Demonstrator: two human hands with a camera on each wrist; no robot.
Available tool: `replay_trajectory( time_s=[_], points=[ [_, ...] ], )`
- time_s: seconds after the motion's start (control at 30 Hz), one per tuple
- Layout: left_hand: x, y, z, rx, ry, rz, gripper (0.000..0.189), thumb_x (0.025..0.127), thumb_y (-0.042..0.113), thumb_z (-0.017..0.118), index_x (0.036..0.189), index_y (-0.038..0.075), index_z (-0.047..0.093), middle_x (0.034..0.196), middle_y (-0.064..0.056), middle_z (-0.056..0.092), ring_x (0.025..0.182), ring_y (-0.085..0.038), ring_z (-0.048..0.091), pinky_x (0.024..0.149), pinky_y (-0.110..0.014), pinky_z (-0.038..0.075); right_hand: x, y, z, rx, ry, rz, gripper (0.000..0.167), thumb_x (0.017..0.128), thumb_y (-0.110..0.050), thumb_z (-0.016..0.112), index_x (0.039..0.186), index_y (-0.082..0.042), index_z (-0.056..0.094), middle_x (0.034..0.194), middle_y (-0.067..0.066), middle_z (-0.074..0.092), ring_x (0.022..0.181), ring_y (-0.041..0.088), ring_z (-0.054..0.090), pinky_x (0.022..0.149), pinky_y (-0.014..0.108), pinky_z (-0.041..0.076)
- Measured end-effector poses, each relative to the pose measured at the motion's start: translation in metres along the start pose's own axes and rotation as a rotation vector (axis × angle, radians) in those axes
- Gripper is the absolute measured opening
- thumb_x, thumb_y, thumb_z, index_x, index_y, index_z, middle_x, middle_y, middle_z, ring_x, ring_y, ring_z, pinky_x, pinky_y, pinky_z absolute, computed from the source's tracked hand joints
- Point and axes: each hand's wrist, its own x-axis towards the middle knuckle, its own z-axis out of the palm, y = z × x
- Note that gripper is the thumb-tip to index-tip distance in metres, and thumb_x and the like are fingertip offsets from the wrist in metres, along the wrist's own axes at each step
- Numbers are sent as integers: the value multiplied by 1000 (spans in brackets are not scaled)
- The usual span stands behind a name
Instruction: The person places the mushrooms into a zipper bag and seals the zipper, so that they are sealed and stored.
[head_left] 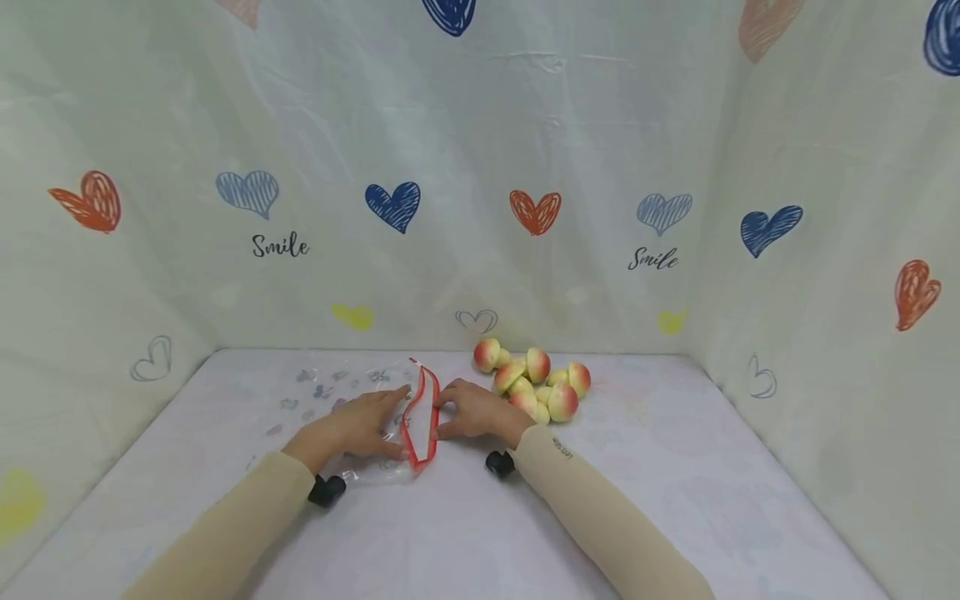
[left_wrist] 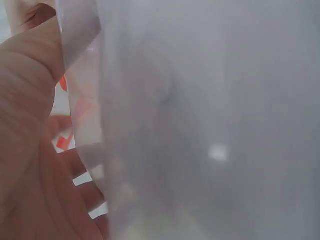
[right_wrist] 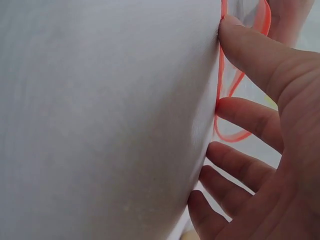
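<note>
A clear plastic zip bag [head_left: 352, 467] with a printed pattern lies on the table, its red-edged mouth [head_left: 433, 446] facing right and spread into a gap. On the bag just left of that mouth rests my left hand [head_left: 352, 427], thumb and fingers apart. From the other side, my right hand [head_left: 477, 411] touches the far red edge with thumb and fingertips. In the right wrist view these fingertips [right_wrist: 227, 106] press the red strip [right_wrist: 220, 75] against the table. Clear film rises beside my left thumb [left_wrist: 35, 50] in the left wrist view, covering much of that view.
Several yellow and red mushroom-shaped pieces [head_left: 562, 402] lie in a cluster behind and right of my right hand. A white patterned cloth [head_left: 465, 542] covers the table. Curtains with printed hearts [head_left: 465, 125] stand at the back and both sides.
</note>
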Motion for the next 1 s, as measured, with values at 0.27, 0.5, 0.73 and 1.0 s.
replay_trajectory(
  time_s=[0.27, 0.5, 0.73, 1.0],
  points=[
    [1, 6, -1, -5, -32, 3, 81, 74, 46, 77, 145, 31, 41, 146, -13, 39, 132, -34, 38, 97, -62, 36, -2, -2, -2, 3, -4, 0, 49, 79, -45, 74, 121, -21, 65, 128, 0, 53, 119, 16, 48, 101, 32, 39],
    [1, 8, 0, -32, -13, 36, 71, 75, 42, 77, 139, 24, 49, 144, -6, 43, 132, -29, 39, 101, -54, 37, 0, -1, -2, 6, 9, -22, 48, 79, -43, 75, 121, -21, 66, 126, 0, 54, 117, 15, 49, 100, 29, 39],
    [4, 9, -2, -100, 29, 29, 66, 84, 53, 64, 135, 13, 52, 136, -6, 52, 129, -28, 44, 104, -49, 35, 0, -1, -1, 6, 14, -18, 49, 78, -44, 75, 121, -21, 65, 126, 1, 53, 116, 15, 50, 99, 30, 40],
    [10, 15, -3, -124, 94, 9, 54, 86, 42, 66, 126, 7, 59, 121, -7, 60, 110, -25, 55, 95, -49, 43, -2, -4, -3, 2, 11, 3, 50, 79, -43, 75, 122, -21, 65, 127, 1, 52, 117, 15, 50, 100, 30, 40]
  ],
)
